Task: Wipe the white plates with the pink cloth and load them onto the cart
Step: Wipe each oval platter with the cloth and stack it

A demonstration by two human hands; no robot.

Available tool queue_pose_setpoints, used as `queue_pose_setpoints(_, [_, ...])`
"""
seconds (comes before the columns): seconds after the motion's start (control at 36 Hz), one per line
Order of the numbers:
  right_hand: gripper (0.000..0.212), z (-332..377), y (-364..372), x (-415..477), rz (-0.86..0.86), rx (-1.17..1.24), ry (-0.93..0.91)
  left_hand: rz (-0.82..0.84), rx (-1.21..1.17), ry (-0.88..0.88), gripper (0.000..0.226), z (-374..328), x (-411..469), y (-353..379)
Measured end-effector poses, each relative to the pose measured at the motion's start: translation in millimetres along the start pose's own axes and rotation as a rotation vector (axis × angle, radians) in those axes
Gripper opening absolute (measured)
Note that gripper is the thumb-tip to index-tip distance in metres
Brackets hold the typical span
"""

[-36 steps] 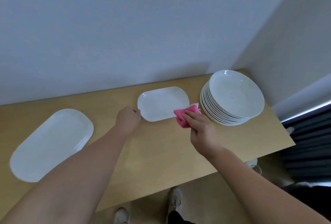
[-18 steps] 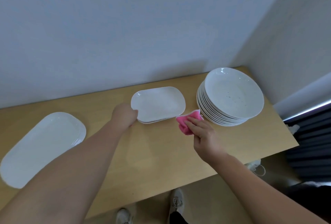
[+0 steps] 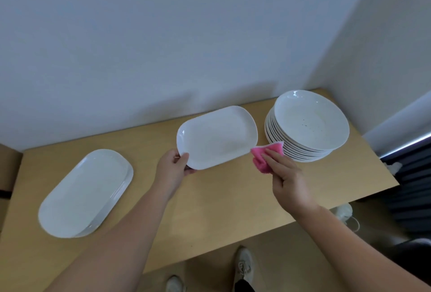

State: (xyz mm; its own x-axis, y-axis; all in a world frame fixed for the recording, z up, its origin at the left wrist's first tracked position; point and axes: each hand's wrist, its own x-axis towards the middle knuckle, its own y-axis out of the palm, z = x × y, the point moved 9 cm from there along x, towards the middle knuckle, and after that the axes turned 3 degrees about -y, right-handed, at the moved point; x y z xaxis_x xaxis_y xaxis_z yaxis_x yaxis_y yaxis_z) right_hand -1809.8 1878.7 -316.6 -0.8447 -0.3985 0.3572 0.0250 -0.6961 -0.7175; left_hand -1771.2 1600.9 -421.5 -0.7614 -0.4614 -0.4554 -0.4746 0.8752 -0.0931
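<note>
My left hand (image 3: 173,167) grips the left end of a small white oblong plate (image 3: 218,136), thumb on top, and holds it raised and tilted above the wooden table (image 3: 210,207). My right hand (image 3: 285,175) holds the crumpled pink cloth (image 3: 264,157) just off the plate's near right edge. A stack of several round white plates (image 3: 307,126) stands at the table's right end. Large white oblong platters (image 3: 85,192) lie stacked at the left. No cart is in view.
The table stands against a white wall (image 3: 163,46), in a corner at the right. My shoes (image 3: 243,266) show on the floor below the near edge. A white object with a cord (image 3: 345,212) lies on the floor at the right, beside dark furniture (image 3: 412,186).
My left hand has lifted the small oblong plate off the table and tilted it. The pink cloth in my right hand has stayed by the plate's right edge.
</note>
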Motion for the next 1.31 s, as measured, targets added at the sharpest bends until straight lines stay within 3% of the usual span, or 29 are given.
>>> queue_pose_setpoints(0.31, [0.055,16,25,-24,0.007,0.003,0.028,0.014,0.013,-0.124,0.011,74,-51,-32])
queue_pose_setpoints(0.47, [0.045,30,61,-35,0.062,-0.037,0.056,0.020,-0.032,-0.239,0.011,110,-63,-38])
queue_pose_setpoints(0.83, [0.040,2,118,-29,0.234,-0.176,0.161,0.007,0.045,-0.306,0.016,123,-62,-42])
queue_pose_setpoints(0.92, [0.040,-5,128,-28,0.300,-0.213,0.183,0.011,0.205,-0.309,0.021,118,-61,-45])
queue_pose_setpoints(1.0, [0.040,-5,134,-30,0.341,-0.264,0.164,0.053,0.581,-0.223,0.028,102,-56,-48])
queue_pose_setpoints(1.08, [0.045,-5,141,-32,0.364,-0.410,0.104,0.046,0.821,-0.101,0.018,79,-48,-51])
queue_pose_setpoints(1.14, [0.052,-13,151,-37,0.442,-0.483,0.131,0.096,0.769,-0.067,0.012,69,-45,-48])
queue_pose_setpoints(1.22, [0.059,-24,161,-40,0.479,-0.490,0.222,0.199,0.610,-0.101,0.037,64,-46,-37])
queue_pose_setpoints(1.31, [0.063,-24,174,-37,0.480,-0.436,0.296,0.215,0.579,-0.105,0.043,63,-47,-34])
